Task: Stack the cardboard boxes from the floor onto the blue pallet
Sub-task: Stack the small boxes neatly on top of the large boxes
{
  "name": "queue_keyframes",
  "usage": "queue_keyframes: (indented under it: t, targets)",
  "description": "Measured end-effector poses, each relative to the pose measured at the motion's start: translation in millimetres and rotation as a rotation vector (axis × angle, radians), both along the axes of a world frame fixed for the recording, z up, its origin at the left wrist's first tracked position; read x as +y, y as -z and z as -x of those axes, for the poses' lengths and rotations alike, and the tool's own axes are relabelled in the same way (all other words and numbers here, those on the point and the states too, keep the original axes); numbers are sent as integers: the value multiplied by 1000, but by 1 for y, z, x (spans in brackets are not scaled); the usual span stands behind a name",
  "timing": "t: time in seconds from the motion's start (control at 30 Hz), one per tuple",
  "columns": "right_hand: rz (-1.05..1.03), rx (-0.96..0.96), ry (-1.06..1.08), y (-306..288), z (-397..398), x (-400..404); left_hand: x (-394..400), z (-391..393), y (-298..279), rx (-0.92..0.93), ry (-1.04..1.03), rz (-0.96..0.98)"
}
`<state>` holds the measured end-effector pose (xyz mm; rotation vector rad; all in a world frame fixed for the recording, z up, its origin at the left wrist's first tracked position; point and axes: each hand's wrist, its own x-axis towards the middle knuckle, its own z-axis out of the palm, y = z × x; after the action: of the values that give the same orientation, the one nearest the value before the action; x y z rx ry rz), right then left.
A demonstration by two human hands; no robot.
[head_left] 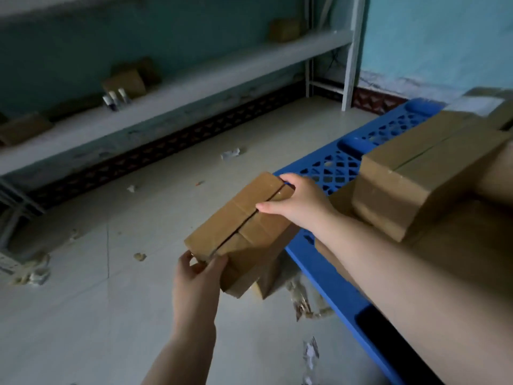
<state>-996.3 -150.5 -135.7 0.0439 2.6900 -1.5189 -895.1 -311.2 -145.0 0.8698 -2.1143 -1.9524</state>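
I hold a taped cardboard box (244,226) in both hands, above the floor at the left edge of the blue pallet (333,162). My left hand (198,276) grips its near corner. My right hand (299,201) grips its far end, thumb on the top seam. Under the held box, another small box (268,282) lies on the floor against the pallet. On the pallet a box (416,173) rests on top of a larger flat box (458,245), with more boxes behind at the right edge.
A white metal shelf rack (177,87) runs along the left wall, holding several small boxes and bottles (116,98). Scraps of paper and tape (305,301) litter the tiled floor. The blue wall stands behind the pallet.
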Motion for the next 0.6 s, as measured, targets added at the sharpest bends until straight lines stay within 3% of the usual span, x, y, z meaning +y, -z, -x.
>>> queue_keyframes:
  t: [0.17,0.3,0.6]
  targets:
    - [90,127,171,-89,-17,65,58,-5,-88,161,184,26]
    - [28,212,276,-141,-48,134,110,-21,-129,241,326,23]
    - [-99,128,450,-144,-117,251,208,-73,-121,132,590,-64]
